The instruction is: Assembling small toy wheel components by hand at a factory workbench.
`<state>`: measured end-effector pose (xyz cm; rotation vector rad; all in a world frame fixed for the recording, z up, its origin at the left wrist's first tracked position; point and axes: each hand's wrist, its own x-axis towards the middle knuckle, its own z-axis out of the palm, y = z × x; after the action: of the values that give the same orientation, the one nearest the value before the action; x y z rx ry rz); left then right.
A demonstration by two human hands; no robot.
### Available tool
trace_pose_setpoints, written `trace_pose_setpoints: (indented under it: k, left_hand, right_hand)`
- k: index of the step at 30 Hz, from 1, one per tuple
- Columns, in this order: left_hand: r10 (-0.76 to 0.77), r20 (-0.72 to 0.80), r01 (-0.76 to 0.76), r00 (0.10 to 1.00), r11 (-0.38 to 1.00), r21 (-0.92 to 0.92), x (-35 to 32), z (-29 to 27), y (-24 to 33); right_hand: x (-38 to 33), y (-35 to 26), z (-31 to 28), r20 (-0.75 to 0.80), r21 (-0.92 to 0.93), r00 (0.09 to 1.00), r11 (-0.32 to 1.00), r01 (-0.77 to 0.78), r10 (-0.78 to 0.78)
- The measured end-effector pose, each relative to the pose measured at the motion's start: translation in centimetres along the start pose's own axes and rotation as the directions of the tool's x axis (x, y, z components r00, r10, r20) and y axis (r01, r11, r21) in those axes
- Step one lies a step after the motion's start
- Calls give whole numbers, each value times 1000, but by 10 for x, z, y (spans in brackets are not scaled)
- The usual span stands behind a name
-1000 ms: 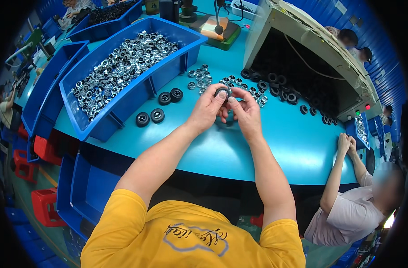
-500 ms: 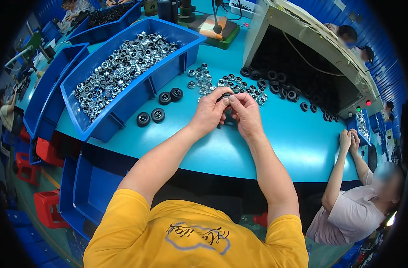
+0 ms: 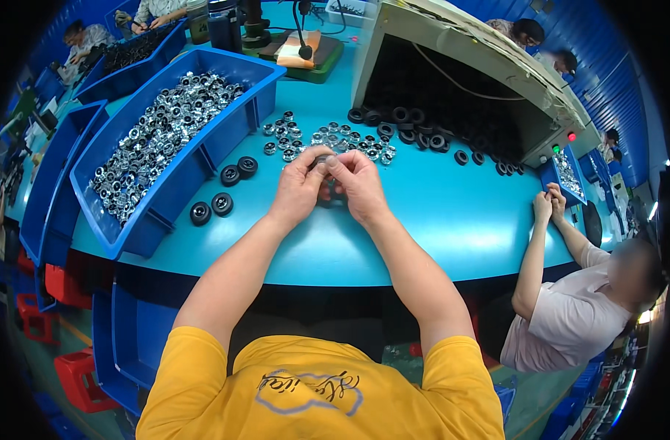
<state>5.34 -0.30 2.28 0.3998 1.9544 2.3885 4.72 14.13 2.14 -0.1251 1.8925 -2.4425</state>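
Note:
Over the turquoise table, my left hand [image 3: 296,192] and my right hand [image 3: 360,189] meet with thumbs and fingertips pinched around a small black tyre [image 3: 322,157]. Fingers cover most of it, and whether a hub sits inside is hidden. Just beyond my hands lie loose shiny wheel hubs [image 3: 368,149] with black centres. Left of my hands stand several wheels [image 3: 222,204] with black tyres on their hubs. Loose black tyres [image 3: 437,142] spread in front of a pale box-shaped machine, beyond my right hand.
A long blue bin [image 3: 177,174] full of shiny hubs fills the table's left side. The pale machine [image 3: 366,59] with a dark open front stands at the back right. A co-worker [image 3: 569,308] sits at right, hands near a small blue bin [image 3: 580,192]. Red stools [image 3: 86,381] stand lower left.
The view has swung, so the whole table scene sits further left in the picture. My hands stay together on the tyre, with the fingers slightly shifted.

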Motion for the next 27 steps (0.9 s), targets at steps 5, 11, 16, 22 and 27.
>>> trace_pose_setpoints:
  k: [5,11,16,22,27]
  left_hand:
    - [41,-76,-38,996,998,51,1,2,-8]
    - [-29,-84,31,996,999,21,1,2,-4]
    - [69,107,-89,992,977,196,-1,-9,4]
    - [188,140,-228,972,898,376,-1,-9,2]
    - [288,142,-321,947,821,471,-1,-10,-9]
  right_hand:
    - [-13,-2,20,-121,-135,982,983,128,-145]
    - [-9,11,16,-115,-296,957,929,222,-265]
    - [6,2,6,-13,30,999,999,41,-41]
    - [3,-4,-4,43,9,998,999,-40,39]
    - [6,5,-4,-14,-11,1000,1000,6,-6]
